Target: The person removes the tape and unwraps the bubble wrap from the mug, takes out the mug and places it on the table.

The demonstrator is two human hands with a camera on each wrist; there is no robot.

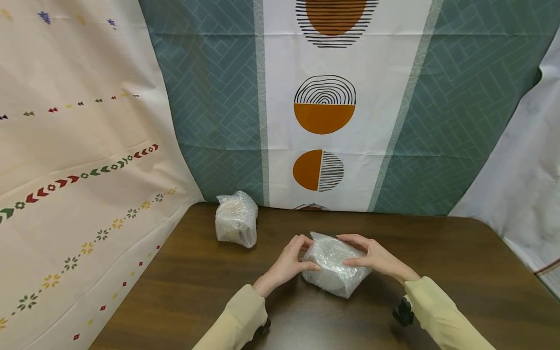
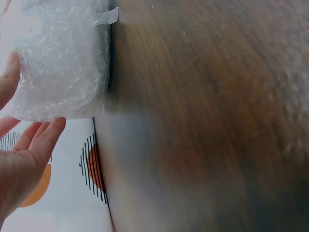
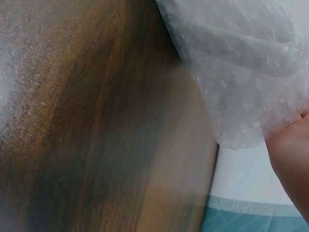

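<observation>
With twelve o'clock at the far side of the head view, we see the left hand (image 1: 288,262) at the nine o'clock side of a bubble-wrapped bundle (image 1: 334,274), thumb toward us and fingers curved behind, clamped on the wrap. The right hand (image 1: 374,255) grips it from about two o'clock, thumb and fingers spread over its upper side. The left forearm, in a pale yellow sleeve (image 1: 238,313), comes in from between seven and eight o'clock; the right one comes from four, with a dark device (image 1: 403,312) at the wrist. The bundle sits near five o'clock from the view's centre, tilted; we cannot tell whether it touches the brown wooden table (image 1: 175,291) below. A second wrapped bundle (image 1: 237,218) stands on the table, toward ten o'clock from the held one. At twelve we find a teal-and-white cloth (image 1: 280,97) with orange circles, at nine a cream patterned cloth (image 1: 87,131), and at three a whitish cloth (image 1: 531,146).
</observation>
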